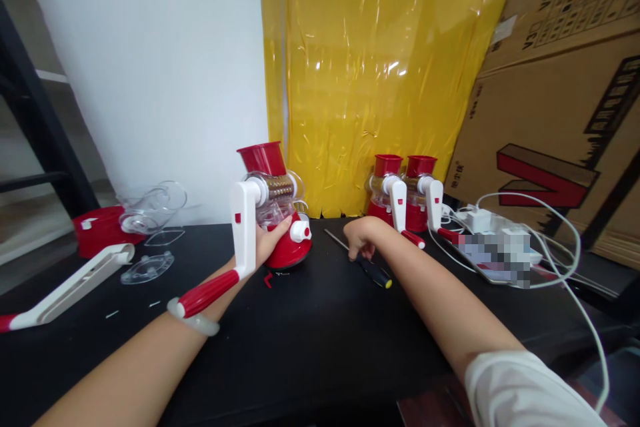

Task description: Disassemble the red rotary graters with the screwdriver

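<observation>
Red plastic comes first: a base [100, 235] lies near the back left corner of the black desk [280, 347], with a clear housing [155, 210] at its right side. In front of it, toward the desk's left edge, rests a loose crank [83, 290], white with a red grip, and just right of that a flat clear piece [149, 268]. Two small pins [112, 314] lie nearer the front edge. Next, left of the desk's middle and toward the back edge, stands the grater [280, 187], upright, its white arm and red handle slanting down in front of the left wrist, which wears a pale bangle [196, 320]. The left hand [267, 240] grasps the grater low down, thumb across its front; the other fingers are mostly hidden. A small red bit [269, 279] lies before its foot. Farther right, the right hand [359, 237] reaches down to a screwdriver [375, 272] lying slantwise, fingers bent where shaft meets handle; whether they grip it I cannot tell. Beyond that forearm, two more graters [389, 190] stand side by side near the back edge. Toward the right edge lie a tablet [493, 275], partly blurred, and white chargers [479, 220] with looping cables [577, 240]; a cardboard box [560, 120] rises behind.
</observation>
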Demonstrator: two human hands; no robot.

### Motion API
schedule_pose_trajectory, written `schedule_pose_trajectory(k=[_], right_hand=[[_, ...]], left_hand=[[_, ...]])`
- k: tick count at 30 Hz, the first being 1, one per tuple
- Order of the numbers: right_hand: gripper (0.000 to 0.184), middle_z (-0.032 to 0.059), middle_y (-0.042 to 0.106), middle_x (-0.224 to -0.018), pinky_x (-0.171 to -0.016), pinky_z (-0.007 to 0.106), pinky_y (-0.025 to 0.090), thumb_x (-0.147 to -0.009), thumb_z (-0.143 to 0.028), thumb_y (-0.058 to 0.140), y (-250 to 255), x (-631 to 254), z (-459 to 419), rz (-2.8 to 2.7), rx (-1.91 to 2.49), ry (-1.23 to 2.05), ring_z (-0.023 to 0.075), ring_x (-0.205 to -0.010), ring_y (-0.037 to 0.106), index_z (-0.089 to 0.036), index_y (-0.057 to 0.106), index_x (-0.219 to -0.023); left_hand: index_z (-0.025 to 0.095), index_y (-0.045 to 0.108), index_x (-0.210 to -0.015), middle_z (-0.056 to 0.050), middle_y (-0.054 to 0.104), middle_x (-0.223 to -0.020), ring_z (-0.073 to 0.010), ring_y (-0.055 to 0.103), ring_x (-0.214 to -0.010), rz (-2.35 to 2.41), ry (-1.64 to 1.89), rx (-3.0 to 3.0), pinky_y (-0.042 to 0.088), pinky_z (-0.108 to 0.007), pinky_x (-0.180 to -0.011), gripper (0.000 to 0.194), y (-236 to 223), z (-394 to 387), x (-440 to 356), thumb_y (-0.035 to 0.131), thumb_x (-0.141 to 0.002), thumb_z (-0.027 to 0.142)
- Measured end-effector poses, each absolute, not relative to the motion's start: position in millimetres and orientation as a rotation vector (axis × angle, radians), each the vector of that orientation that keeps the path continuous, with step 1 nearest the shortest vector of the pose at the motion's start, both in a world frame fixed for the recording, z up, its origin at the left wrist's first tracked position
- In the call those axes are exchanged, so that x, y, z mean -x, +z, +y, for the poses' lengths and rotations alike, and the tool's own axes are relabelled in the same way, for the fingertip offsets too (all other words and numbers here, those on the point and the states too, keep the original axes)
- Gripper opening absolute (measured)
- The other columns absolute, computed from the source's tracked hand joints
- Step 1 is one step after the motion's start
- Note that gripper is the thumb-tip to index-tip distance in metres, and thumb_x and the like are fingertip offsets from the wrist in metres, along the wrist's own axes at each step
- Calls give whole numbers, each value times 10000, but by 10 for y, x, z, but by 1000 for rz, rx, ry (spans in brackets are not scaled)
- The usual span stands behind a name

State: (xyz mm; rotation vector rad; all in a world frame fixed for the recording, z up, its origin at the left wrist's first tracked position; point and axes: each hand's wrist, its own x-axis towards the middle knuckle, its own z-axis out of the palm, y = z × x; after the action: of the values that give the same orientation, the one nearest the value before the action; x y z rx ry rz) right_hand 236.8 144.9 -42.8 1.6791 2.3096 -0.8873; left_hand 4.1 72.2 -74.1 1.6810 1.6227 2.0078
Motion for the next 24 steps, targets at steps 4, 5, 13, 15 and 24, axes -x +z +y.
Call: schedule_pose_trajectory(k=[4, 5, 13, 15, 24], right_hand=[[391, -9, 538, -395, -467, 335, 509, -230, -155, 877, -391, -2470, 1512, 2361, -1785, -946, 203, -457, 610, -112, 568, -467], [386, -8, 543, -400, -484, 340, 511, -239, -153, 877, -368, -2489, 1520, 2407, -1813, -954, 208, -471, 616, -122, 564, -462], [196, 72, 718, -896, -866, 289, 463, -763, -363, 693, -63, -2326, 1454, 3175, -1802, -1047, 170, -936, 641, -171, 658, -756], [366, 66, 711, -994, -869, 276, 470, -874, -503, 518, -38, -2197, 1374, 3329, -1518, -1570, 134, -929, 635, -168, 663, -882], [455, 17, 677, -664, -607, 259, 510, -634, -574, 761, -70, -2063, 1187, 2710, -732, -2918, 118, -586, 607, -152, 638, -749]], left_hand=[[197, 535, -1273, -140, 606, -1275, -315, 571, -1199, 1551, 1966, -1706, 363, -497, -1103, 690, -719, 679, -97, 745, -670, 458], [192, 528, -1279, -144, 599, -1286, -315, 573, -1196, 1524, 1958, -1715, 366, -501, -1100, 697, -714, 667, -114, 741, -672, 460], [157, 531, -1245, -147, 630, -1219, -307, 596, -1158, 1420, 1873, -1828, 402, -499, -1068, 668, -721, 570, -247, 734, -685, 459], [142, 528, -1231, -154, 637, -1208, -306, 615, -1127, 1378, 1823, -1849, 431, -489, -1042, 665, -709, 532, -284, 733, -684, 462], [151, 582, -1157, -149, 667, -1178, -330, 631, -1097, 1274, 1619, -1940, 459, -506, -1006, 612, -621, 462, -374, 708, -681, 514]])
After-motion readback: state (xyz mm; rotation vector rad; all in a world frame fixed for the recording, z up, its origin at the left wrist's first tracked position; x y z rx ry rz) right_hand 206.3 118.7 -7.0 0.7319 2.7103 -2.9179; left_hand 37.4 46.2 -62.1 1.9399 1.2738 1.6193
